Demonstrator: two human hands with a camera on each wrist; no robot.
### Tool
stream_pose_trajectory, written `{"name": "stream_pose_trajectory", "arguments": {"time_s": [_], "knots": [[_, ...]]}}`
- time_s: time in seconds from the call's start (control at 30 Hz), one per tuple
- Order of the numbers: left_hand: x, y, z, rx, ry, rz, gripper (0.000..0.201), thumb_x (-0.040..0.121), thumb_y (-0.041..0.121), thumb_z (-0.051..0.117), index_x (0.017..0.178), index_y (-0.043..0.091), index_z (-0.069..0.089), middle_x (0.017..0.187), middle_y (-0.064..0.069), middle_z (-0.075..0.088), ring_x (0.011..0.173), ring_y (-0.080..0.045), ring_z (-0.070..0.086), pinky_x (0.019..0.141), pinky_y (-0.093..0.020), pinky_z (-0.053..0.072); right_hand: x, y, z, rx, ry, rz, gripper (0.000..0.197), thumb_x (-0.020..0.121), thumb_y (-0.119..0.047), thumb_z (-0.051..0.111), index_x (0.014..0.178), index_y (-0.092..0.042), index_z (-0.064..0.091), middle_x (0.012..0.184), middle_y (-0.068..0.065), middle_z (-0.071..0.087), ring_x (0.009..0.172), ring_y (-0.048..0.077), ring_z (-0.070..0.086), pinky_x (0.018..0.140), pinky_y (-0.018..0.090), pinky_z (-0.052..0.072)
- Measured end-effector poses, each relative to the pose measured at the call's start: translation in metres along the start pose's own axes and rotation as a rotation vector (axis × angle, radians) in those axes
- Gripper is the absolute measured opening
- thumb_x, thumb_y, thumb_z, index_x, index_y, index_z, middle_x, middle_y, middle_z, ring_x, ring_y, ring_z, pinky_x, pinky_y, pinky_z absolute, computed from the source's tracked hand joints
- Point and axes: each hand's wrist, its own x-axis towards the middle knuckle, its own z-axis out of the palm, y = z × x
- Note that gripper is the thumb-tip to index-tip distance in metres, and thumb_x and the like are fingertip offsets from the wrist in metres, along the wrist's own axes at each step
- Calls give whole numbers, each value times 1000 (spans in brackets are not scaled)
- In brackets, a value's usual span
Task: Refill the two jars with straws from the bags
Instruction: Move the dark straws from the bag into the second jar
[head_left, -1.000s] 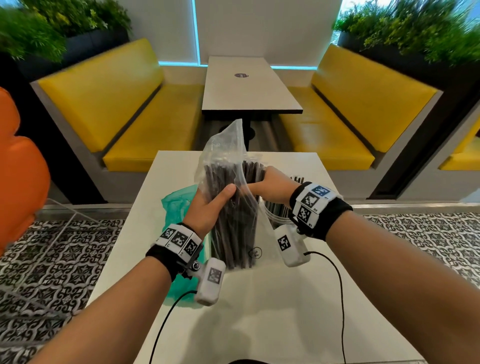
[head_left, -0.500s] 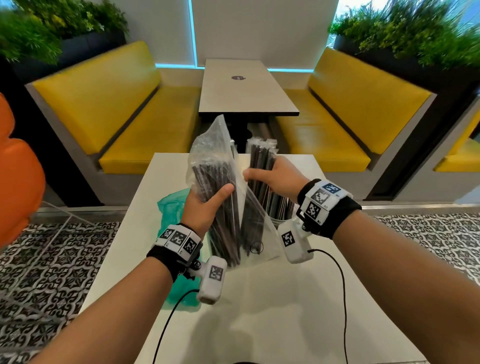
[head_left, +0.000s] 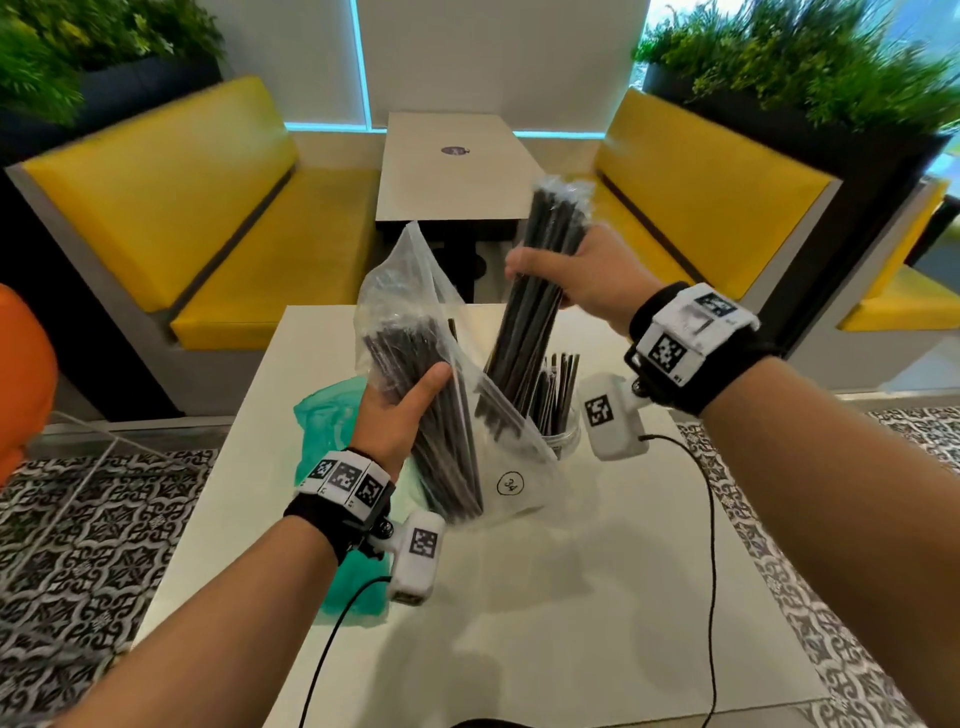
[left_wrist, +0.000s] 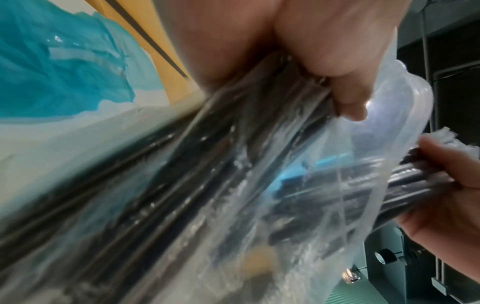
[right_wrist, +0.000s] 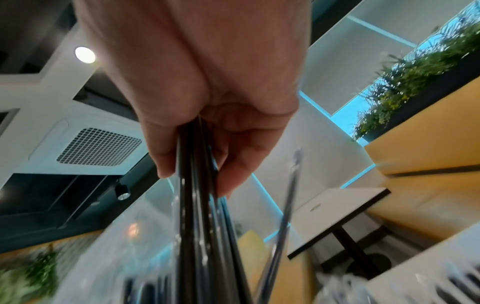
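Note:
My left hand grips a clear plastic bag of black straws above the white table; the thumb lies across the bag. My right hand grips a bundle of black wrapped straws, pulled most of the way out of the bag's mouth, its lower ends still inside. In the right wrist view the fingers curl round that bundle. A clear jar with several black straws stands behind the bag, partly hidden. Only one jar shows.
A teal plastic bag lies on the table under my left wrist. Cables from the wrist cameras trail over the tabletop. Yellow benches and a second table stand beyond the far edge.
My right hand has risen up and to the right, drawing the straw bundle further out of the bag. The left hand has kept its hold on the bag.

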Motion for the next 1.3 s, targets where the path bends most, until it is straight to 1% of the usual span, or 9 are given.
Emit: {"name": "stream_pose_trajectory", "arguments": {"time_s": [0.17, 0.3, 0.4, 0.57, 0.7, 0.93, 1.13, 1.23, 1.3], "knots": [[2, -3, 4, 1, -51, -11, 36, 69, 39, 84, 103, 34, 73, 113, -1, 75, 111, -22, 68, 103, -49, 49, -10, 13, 39, -101, -148, 41, 26, 86, -29, 74, 70, -12, 61, 56, -7, 61, 47, 6, 55, 51, 21, 43], [3, -3, 0, -21, -24, -1, 55, 67, 42, 83, 117, 25, 68, 115, -2, 74, 111, -21, 68, 103, -47, 50, -10, 28, 46, -83, -158, 106, 25, 83, -33, 75, 90, -10, 68, 79, 2, 70, 66, 10, 65, 60, 22, 49], [2, -2, -1, -22, -8, 21, 66, 65, 46, 83, 123, 20, 66, 117, -3, 73, 112, -21, 68, 102, -47, 50, -10, 34, 47, -101, -182, 148, 30, 83, -36, 74, 94, -9, 67, 79, 3, 69, 66, 12, 65, 60, 22, 47], [4, 1, -3, -37, 8, -3, 37, 81, 26, 78, 117, 21, 67, 113, -3, 74, 107, -19, 70, 101, -47, 52, -11, 36, 53, -86, -210, 163, 32, 84, -37, 73, 104, -12, 67, 95, 7, 72, 85, 18, 68, 74, 25, 52], [7, 4, -4, -42, 18, 10, 22, 84, 24, 75, 104, 29, 70, 110, 0, 75, 106, -19, 70, 101, -46, 52, -14, 36, 60, 5, -234, 194, 30, 89, -34, 68, 110, -14, 62, 99, 4, 69, 87, 15, 65, 74, 26, 51], [5, 6, -10, -38, 50, -3, 29, 69, 42, 82, 97, 39, 73, 111, 2, 75, 107, -21, 70, 100, -49, 51, -11, 38, 74, 126, -303, 302, 43, 91, -35, 65, 129, -18, 54, 116, 11, 67, 104, 30, 65, 90, 53, 55], [4, 12, -17, -49, 84, 15, 17, 87, 19, 72, 101, 28, 69, 99, 6, 77, 96, -13, 72, 96, -43, 54, -5, 36, 80, 144, -314, 263, 35, 91, -28, 66, 120, -9, 58, 109, 14, 69, 98, 30, 69, 84, 47, 58], [4, 16, -22, -4, 82, 24, 31, 84, 21, 75, 114, 24, 67, 110, 2, 75, 104, -14, 70, 100, -42, 53, -3, 31, 75, 85, -264, 176, 31, 91, -30, 65, 114, -8, 64, 101, 4, 73, 94, 17, 70, 86, 35, 55], [3, 15, -24, 48, 63, 46, 36, 83, 19, 76, 117, 23, 66, 112, 3, 74, 107, -13, 69, 101, -40, 52, -2, 23, 68, 76, -211, 120, 28, 92, -29, 64, 109, -7, 67, 97, 0, 74, 85, 7, 69, 77, 23, 51]]}}
